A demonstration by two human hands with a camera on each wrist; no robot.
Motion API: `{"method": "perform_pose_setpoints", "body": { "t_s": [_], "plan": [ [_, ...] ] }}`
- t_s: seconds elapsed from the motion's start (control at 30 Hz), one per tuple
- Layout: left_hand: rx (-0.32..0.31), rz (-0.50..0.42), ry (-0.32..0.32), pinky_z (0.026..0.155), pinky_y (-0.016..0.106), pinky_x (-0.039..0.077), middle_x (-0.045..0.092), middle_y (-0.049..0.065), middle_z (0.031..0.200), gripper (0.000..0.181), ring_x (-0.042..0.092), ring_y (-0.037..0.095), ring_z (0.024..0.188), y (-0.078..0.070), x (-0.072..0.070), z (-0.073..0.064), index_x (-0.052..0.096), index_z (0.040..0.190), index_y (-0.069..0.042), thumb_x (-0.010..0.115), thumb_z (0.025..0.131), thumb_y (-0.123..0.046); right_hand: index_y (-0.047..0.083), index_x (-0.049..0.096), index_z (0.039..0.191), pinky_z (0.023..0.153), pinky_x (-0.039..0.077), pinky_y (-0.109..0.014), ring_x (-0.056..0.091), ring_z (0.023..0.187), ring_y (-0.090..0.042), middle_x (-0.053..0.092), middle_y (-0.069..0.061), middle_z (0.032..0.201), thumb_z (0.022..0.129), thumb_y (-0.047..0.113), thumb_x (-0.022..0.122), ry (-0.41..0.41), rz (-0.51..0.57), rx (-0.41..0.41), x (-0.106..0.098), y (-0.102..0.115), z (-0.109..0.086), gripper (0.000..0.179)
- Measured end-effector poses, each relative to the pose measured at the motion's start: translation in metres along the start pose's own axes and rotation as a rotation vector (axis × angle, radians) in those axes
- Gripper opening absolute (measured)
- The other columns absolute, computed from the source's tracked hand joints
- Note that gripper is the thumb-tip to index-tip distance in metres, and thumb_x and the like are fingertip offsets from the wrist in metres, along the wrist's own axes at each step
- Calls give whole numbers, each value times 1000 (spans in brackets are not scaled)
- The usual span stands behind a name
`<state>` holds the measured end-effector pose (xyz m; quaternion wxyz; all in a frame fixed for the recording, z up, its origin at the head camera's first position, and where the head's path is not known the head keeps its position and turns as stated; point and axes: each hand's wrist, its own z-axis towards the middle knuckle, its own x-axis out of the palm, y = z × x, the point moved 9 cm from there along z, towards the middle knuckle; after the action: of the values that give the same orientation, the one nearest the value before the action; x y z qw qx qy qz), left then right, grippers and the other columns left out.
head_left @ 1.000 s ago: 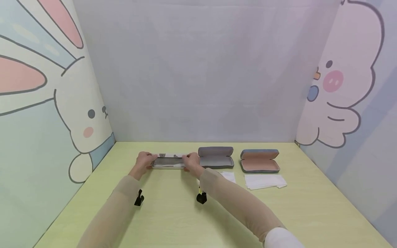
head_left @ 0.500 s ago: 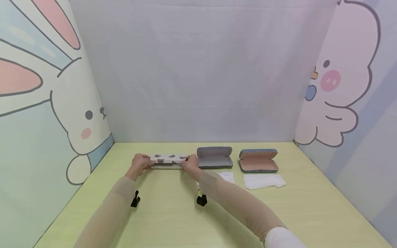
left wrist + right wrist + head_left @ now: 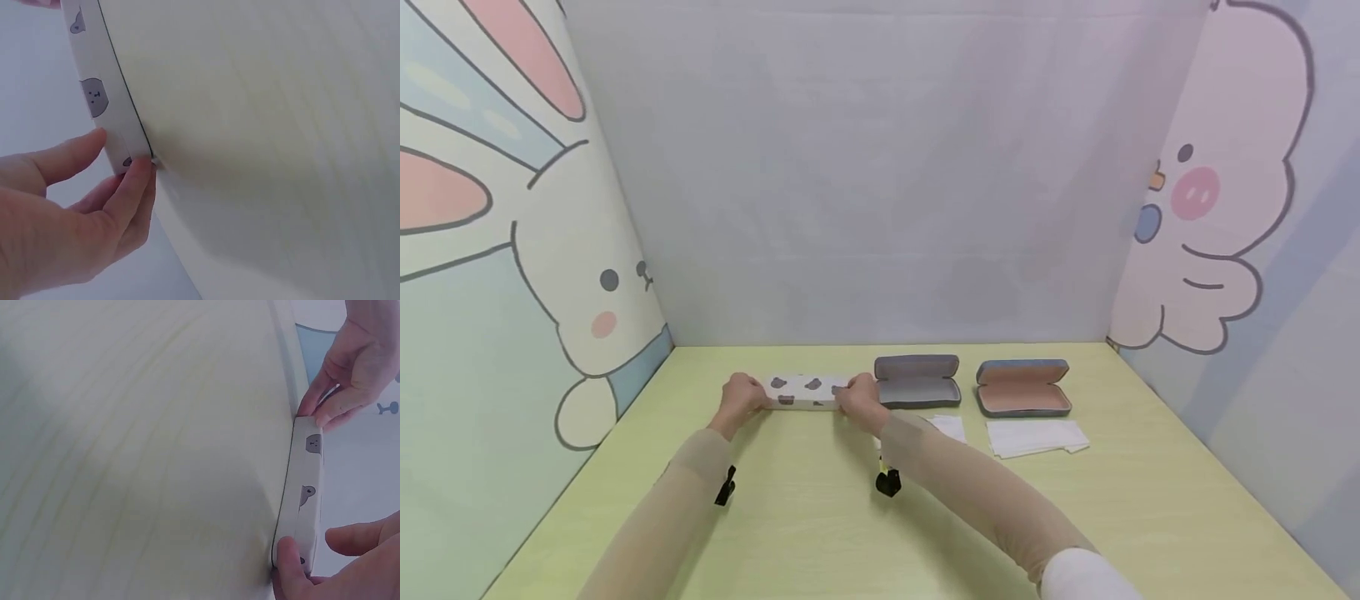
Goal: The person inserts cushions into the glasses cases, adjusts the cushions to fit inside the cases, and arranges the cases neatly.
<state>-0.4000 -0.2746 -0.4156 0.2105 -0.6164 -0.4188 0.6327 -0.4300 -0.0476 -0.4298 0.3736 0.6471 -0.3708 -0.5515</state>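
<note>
Left hand (image 3: 742, 394) and right hand (image 3: 861, 400) grip the white case (image 3: 801, 403), its lid (image 3: 797, 386) (ajar moments ago) now down, closing seemingly complete.

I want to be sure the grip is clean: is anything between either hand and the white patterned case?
Nothing visible: the left hand and right hand touch opposite ends of the white case directly. The grey-lined case stands beyond the right hand, not between.
</note>
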Motion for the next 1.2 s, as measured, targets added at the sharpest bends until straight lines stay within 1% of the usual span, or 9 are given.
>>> {"method": "perform_pose_setpoints", "body": {
  "t_s": [0.1, 0.2, 0.3, 0.33, 0.5, 0.63, 0.73, 0.97, 1.2],
  "plan": [
    [35, 34, 2, 68, 33, 46, 57, 16, 78, 12, 48, 23, 71, -5, 1, -1, 56, 82, 7, 64, 78, -1, -5, 66, 93, 61, 53, -31, 63, 72, -21, 68, -16, 89, 91, 14, 64, 50, -2, -70, -4, 7, -4, 19],
    [85, 69, -49, 82, 48, 46, 58, 23, 91, 18, 51, 35, 86, -15, 2, -5, 57, 92, 9, 58, 80, -5, -7, 48, 135, 88, 55, -44, 62, 109, -35, 58, -25, 126, 92, 15, 64, 104, 35, -162, -12, 15, -12, 51],
    [153, 79, -95, 97, 55, 43, 50, 33, 126, 44, 43, 46, 116, -34, 9, -16, 53, 123, 10, 57, 82, -8, 0, 50, 136, 88, 55, -46, 60, 111, -39, 60, -22, 122, 94, 18, 62, 178, 89, -235, -22, 18, -20, 47],
    [169, 61, -85, 93, 51, 46, 49, 32, 126, 46, 44, 45, 116, -39, 14, -20, 52, 126, 8, 59, 83, -9, 2, 51, 136, 86, 56, -46, 61, 109, -40, 61, -21, 120, 95, 20, 62, 201, 103, -259, -27, 18, -24, 46],
    [232, -120, 127, 78, 36, 56, 58, 22, 109, 47, 61, 32, 95, -61, 54, -45, 49, 132, 2, 63, 89, -9, 7, 52, 137, 73, 59, -43, 64, 96, -42, 65, -21, 112, 95, 22, 62, 260, 119, -348, -57, 6, -47, 45],
    [177, -341, 376, 76, 35, 59, 60, 17, 101, 50, 66, 29, 84, -65, 93, -67, 44, 137, 1, 63, 91, -5, 3, 49, 139, 69, 60, -40, 66, 87, -40, 63, -30, 114, 94, 18, 63, 279, 140, -342, -84, -17, -60, 49],
    [138, -426, 513, 74, 35, 60, 61, 21, 106, 54, 66, 24, 80, -66, 118, -81, 39, 139, 1, 62, 91, -4, 0, 46, 140, 67, 59, -36, 67, 83, -34, 61, -34, 114, 95, 16, 62, 276, 146, -299, -108, -39, -67, 51],
    [53, -485, 622, 73, 36, 61, 61, 26, 109, 60, 68, 20, 75, -64, 149, -92, 32, 146, -4, 60, 94, -9, -1, 44, 141, 62, 58, -35, 66, 71, -22, 61, -23, 101, 93, 11, 63, 215, 157, -127, -156, -85, -70, 53],
    [-28, -518, 687, 75, 41, 60, 66, 23, 99, 62, 70, 21, 73, -65, 173, -91, 23, 149, -9, 56, 97, -9, -3, 44, 139, 57, 55, -30, 64, 60, -16, 64, -11, 88, 90, 4, 64, 176, 133, -22, -171, -111, -63, 54]
  ]
}}
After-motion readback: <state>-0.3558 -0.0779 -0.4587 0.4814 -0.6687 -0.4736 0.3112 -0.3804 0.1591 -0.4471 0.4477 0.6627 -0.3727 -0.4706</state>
